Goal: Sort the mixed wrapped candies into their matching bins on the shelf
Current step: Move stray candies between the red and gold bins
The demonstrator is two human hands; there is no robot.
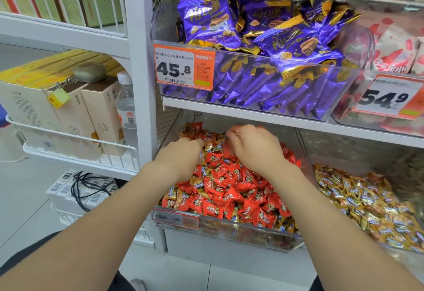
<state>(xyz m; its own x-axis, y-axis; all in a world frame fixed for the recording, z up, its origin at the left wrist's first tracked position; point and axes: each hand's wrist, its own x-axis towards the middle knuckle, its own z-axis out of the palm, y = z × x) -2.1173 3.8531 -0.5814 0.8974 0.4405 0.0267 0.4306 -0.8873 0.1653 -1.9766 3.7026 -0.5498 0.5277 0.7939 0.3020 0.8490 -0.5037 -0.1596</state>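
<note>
Tag [184, 67] above red candies [229, 183] reads 45.8.

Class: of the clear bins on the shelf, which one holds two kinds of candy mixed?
The lower left bin: red candies with gold ones scattered among them. Its right neighbour holds gold only; the bin above, purple packets.

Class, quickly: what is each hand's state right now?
Left hand: fingers curled into the candies; grip cannot be told.
Right hand: fingers curled; contents cannot be told.
</note>
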